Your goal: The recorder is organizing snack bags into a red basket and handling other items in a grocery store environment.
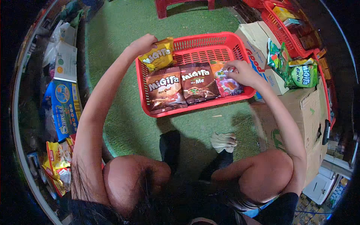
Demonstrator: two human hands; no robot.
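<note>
In front of me a red plastic basket (199, 105) sits on green turf-like matting. My left hand (143, 44) grips the top edge of a yellow Migita candy bag (158, 55) at the basket's far left corner. Along the near side lie a brown Migita candy bag (166, 90) and a darker brown one (199, 81), side by side. Right of them is an orange and purple candy bag (229, 85). My right hand (243, 72) has thumb and fingers pinched at this bag's upper part, partly covering its print.
Cardboard boxes (284, 121) stand at the right, with a green Migita bag (303, 76) on top. Another red basket (289, 33) is behind them. A red plastic stool (184, 4) stands beyond. At left are a blue carton (64, 109) and yellow packets (57, 160). A crumpled whitish cloth (224, 141) lies near my feet.
</note>
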